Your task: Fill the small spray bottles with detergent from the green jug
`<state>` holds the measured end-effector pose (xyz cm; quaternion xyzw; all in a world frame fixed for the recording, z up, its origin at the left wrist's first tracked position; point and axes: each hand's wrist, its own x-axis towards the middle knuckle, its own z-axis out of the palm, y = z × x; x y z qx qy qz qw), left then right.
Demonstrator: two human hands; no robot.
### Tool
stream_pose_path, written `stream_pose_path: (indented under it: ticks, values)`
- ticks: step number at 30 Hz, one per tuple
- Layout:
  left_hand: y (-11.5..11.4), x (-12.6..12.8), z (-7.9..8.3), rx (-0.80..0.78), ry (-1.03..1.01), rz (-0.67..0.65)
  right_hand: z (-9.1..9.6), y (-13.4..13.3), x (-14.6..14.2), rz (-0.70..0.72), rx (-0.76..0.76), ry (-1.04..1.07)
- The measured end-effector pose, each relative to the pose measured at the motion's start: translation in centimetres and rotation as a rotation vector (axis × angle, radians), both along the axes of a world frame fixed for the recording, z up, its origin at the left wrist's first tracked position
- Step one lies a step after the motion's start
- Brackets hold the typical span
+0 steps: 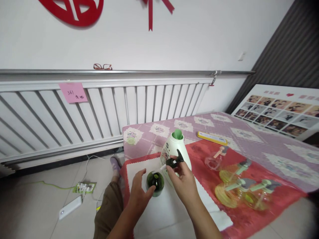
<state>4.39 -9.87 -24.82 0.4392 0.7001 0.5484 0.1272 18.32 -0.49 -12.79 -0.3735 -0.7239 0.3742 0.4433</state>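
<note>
A dark green round bottle (pixel 155 192) stands on the white cloth, its mouth facing up toward me. Curved beside it, my left hand (pixel 139 192) has its fingers apart, with the thumb overlapping the bottle's near side; whether it presses on the bottle is hard to judge. My right hand (pixel 183 181) grips a dark green pump head (pixel 173 162) with a pale tube, whose end points at the bottle's mouth. Behind that hand rises a large white jug (pixel 178 147) with a green piece (pixel 177 134) in its top.
Several clear and yellow pump bottles (pixel 226 196) sit at the right on the red cloth (pixel 199 151). A yellow flat box (pixel 212 138) lies behind. The white cloth (pixel 166 215) covers the near bed. Cables and a power strip (pixel 84 188) are on the floor at left, below a radiator (pixel 149 103).
</note>
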Motion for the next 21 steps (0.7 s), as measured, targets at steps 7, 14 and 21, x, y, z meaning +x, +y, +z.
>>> stream_pose_path:
  ticks: [7,14,21]
  values:
    - [2.5,1.3,-1.6,0.018,-0.023,0.013,0.3,0.3,-0.6,0.031,0.150,-0.137]
    - [3.9,1.8,-1.3,0.042,-0.069,-0.024,-2.9,1.7,-1.9,0.085,0.014,-0.222]
    - [4.0,1.8,-1.0,0.049,-0.093,-0.052,-6.0,1.9,-2.2,0.146,-0.102,-0.248]
